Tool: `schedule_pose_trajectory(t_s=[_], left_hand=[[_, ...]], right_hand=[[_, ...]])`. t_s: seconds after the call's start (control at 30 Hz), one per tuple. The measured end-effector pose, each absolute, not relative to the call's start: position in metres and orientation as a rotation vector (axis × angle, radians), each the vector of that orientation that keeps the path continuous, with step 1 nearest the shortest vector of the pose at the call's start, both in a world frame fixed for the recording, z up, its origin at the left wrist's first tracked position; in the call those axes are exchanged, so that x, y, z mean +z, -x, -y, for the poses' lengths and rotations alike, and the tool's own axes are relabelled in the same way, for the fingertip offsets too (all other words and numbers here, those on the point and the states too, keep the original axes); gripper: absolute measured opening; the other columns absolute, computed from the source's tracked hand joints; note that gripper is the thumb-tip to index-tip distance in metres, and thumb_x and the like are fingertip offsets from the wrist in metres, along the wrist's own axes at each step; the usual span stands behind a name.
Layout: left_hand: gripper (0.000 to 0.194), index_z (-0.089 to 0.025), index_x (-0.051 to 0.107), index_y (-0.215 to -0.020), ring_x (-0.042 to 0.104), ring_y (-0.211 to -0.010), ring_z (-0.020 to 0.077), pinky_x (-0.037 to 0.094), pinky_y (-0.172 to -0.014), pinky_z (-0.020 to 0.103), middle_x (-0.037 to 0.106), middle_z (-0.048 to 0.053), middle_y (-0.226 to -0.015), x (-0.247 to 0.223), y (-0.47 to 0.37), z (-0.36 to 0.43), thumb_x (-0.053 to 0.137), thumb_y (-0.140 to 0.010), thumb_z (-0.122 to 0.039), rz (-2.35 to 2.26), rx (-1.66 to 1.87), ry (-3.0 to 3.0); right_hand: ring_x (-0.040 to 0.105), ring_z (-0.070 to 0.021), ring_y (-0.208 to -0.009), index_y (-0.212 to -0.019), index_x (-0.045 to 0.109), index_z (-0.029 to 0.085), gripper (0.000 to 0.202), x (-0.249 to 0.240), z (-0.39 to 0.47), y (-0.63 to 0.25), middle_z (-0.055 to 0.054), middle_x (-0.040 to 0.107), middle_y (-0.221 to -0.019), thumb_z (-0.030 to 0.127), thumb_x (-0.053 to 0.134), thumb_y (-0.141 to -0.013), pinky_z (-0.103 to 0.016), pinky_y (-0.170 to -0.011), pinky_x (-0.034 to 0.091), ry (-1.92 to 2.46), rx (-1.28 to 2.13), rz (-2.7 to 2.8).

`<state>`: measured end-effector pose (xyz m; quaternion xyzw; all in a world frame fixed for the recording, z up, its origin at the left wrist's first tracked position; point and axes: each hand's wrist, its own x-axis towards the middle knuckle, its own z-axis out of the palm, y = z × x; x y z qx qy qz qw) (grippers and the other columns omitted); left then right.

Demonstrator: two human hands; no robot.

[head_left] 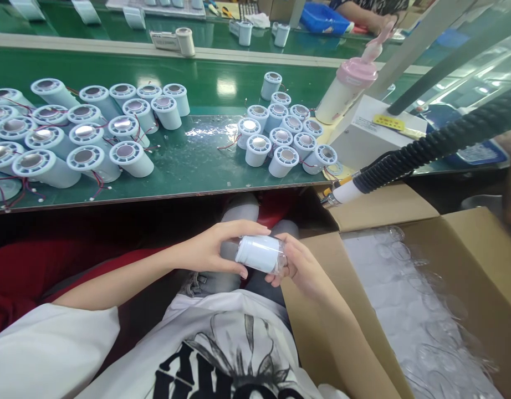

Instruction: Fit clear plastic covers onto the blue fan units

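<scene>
A light blue cylinder [259, 253] lies on its side above my lap, with a clear plastic cover around its right end. My right hand [299, 263] grips the covered end between thumb and fingers. Around the other end, my left hand [220, 246] is spread, thumb below and fingers above, with a gap between its palm and the cylinder. On the green bench beyond stand light blue cylinders with round silver centres and thin red and dark wires, a large group [86, 158] at the left and a smaller group [284, 158] at the centre right.
An open cardboard box [338, 310] holding clear plastic pieces [430, 332] is at my right. A black ribbed hose [438, 136] slants over the bench's right side, near a pink-lidded bottle [342, 88] and a white metal box [369, 133]. Another person's hands [378, 22] work at the far side.
</scene>
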<state>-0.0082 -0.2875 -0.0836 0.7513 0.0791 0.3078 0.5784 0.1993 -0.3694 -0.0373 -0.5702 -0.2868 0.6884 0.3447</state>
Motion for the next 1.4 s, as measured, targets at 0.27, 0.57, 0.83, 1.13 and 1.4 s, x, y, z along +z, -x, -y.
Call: schedule_pose_trajectory(t_s=[0.27, 0.57, 0.83, 1.13, 1.4], left_hand=[[0.078, -0.027, 0.046, -0.136, 0.044, -0.129, 0.0220, 0.037, -0.108, 0.033, 0.045, 0.009, -0.139, -0.085, 0.006, 0.286, 0.078, -0.066, -0.015, -0.137, 0.772, -1.784], [0.061, -0.018, 0.049, -0.130, 0.053, -0.116, 0.0225, 0.052, -0.086, 0.027, 0.050, 0.014, -0.128, -0.081, 0.006, 0.293, 0.072, -0.074, -0.021, -0.256, 0.650, -1.605], [0.060, -0.020, 0.043, -0.135, 0.061, -0.092, 0.0164, 0.053, -0.077, 0.026, 0.058, 0.010, -0.114, -0.076, 0.007, 0.296, 0.066, -0.081, -0.032, -0.386, 0.498, -1.357], [0.075, -0.025, 0.034, -0.145, 0.046, -0.127, 0.0232, 0.044, -0.102, 0.033, 0.037, 0.012, -0.145, -0.075, 0.011, 0.287, 0.069, -0.078, -0.020, -0.214, 0.464, -1.441], [0.078, -0.025, 0.032, -0.145, 0.055, -0.115, 0.0191, 0.047, -0.096, 0.030, 0.050, 0.010, -0.134, -0.089, 0.011, 0.294, 0.070, -0.077, -0.020, -0.246, 0.285, -1.121]], right_hand=[[0.058, -0.0136, -0.038, -0.086, 0.050, 0.017, 0.065, -0.038, 0.366, -0.192, -0.005, 0.064, -0.056, 0.077, 0.062, -0.061, -0.013, -0.032, 0.046, 1.457, 1.954, 0.583], [0.052, -0.0104, -0.034, -0.068, 0.058, 0.013, 0.071, -0.047, 0.368, -0.189, -0.005, 0.057, -0.050, 0.081, 0.037, -0.070, -0.013, -0.028, 0.039, 1.523, 1.956, 0.663], [0.033, -0.0147, -0.138, -0.134, 0.036, 0.043, 0.065, -0.051, 0.384, -0.208, 0.006, 0.031, -0.149, 0.003, 0.052, -0.085, -0.035, -0.118, 0.039, 1.249, 0.664, 1.966], [0.066, -0.0161, -0.093, -0.116, 0.061, 0.032, 0.046, -0.039, 0.384, -0.205, -0.003, 0.063, -0.114, 0.042, 0.078, -0.074, -0.022, -0.077, 0.062, 1.304, 1.502, 1.121], [0.062, -0.0103, -0.074, -0.114, 0.064, 0.033, 0.042, -0.041, 0.382, -0.197, 0.003, 0.067, -0.100, 0.029, 0.075, -0.074, -0.016, -0.070, 0.055, 1.494, 1.531, 1.115]])
